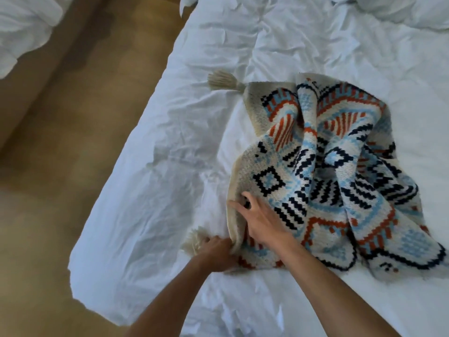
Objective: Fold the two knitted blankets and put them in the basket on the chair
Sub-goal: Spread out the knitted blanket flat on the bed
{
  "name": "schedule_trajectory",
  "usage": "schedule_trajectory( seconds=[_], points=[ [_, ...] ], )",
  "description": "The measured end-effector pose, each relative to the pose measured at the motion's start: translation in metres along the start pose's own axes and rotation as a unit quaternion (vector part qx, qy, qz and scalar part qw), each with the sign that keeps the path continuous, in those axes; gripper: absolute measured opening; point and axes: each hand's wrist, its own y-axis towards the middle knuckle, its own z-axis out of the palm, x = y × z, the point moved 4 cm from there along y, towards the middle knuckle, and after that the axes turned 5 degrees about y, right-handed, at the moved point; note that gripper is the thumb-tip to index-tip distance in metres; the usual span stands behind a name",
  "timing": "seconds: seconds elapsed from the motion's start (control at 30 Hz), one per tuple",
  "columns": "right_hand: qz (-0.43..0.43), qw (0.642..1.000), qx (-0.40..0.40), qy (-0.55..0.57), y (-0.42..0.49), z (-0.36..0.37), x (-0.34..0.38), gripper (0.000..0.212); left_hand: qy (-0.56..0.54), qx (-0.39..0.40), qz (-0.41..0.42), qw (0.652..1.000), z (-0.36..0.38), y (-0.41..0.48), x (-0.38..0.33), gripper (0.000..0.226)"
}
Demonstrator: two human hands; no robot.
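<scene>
One patterned knitted blanket (323, 181) lies crumpled on the bed (150, 190), unfolded; its near corner is gripped by the left hand (216, 249), while the right hand (262, 220) is pressed on it with fingers (237, 205) spread. No second blanket, basket or chair is seen.

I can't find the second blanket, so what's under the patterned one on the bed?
The patterned blanket lies crumpled on the white sheet, which shows all around it. Whatever lies beneath its bunched folds is covered. No second blanket is visible.

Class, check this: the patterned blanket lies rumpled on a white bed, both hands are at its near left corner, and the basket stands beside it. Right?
Not quite. The head view shows no basket. The blanket does lie rumpled on the bed, with the left hand and right hand at its near left corner.
</scene>
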Motion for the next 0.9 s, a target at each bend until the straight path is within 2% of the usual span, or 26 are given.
schedule_trajectory(
  seconds=[0.1, 0.2, 0.3, 0.37, 0.43, 0.53, 0.63, 0.7, 0.77, 0.83, 0.9],
  points=[
    [-0.065, 0.996, 0.007, -0.056, 0.014, 0.002, 0.021, 0.080, -0.066, -0.001, -0.031, 0.997, 0.006, -0.008, 0.019, 0.034],
    [-0.048, 0.991, 0.043, -0.114, 0.025, 0.012, 0.031, 0.060, -0.101, -0.041, -0.068, 0.992, 0.001, -0.022, 0.050, 0.024],
    [-0.044, 0.991, 0.027, -0.127, 0.032, 0.016, 0.040, 0.055, -0.170, -0.111, -0.099, 0.974, -0.008, -0.032, 0.071, 0.023],
    [-0.029, 0.991, 0.022, -0.125, 0.036, 0.018, 0.046, 0.052, -0.184, -0.156, -0.074, 0.968, -0.013, -0.033, 0.071, 0.022],
    [0.023, 0.992, 0.033, -0.121, 0.039, 0.016, 0.048, 0.041, -0.220, -0.186, -0.034, 0.957, -0.019, -0.033, 0.065, 0.016],
    [0.060, 0.991, 0.038, -0.112, 0.046, 0.004, 0.055, 0.032, -0.314, -0.239, -0.040, 0.918, -0.025, -0.036, 0.068, 0.016],
    [-0.012, 0.997, -0.071, 0.007, 0.064, -0.015, 0.080, 0.032, -0.370, -0.321, -0.139, 0.861, -0.026, -0.049, 0.103, 0.018],
    [-0.061, 0.991, -0.107, 0.052, 0.075, -0.021, 0.095, 0.029, -0.366, -0.359, -0.194, 0.836, -0.025, -0.059, 0.128, 0.022],
    [-0.066, 0.996, -0.062, 0.014, 0.082, -0.013, 0.102, 0.042, -0.368, -0.343, -0.203, 0.840, -0.025, -0.063, 0.140, 0.026],
    [-0.061, 0.997, -0.031, -0.024, 0.084, -0.003, 0.105, 0.063, -0.392, -0.284, -0.177, 0.857, -0.022, -0.060, 0.141, 0.025],
    [-0.087, 0.995, -0.019, -0.037, 0.084, 0.005, 0.114, 0.070, -0.393, -0.208, -0.149, 0.883, -0.012, -0.060, 0.137, 0.028]
  ],
)
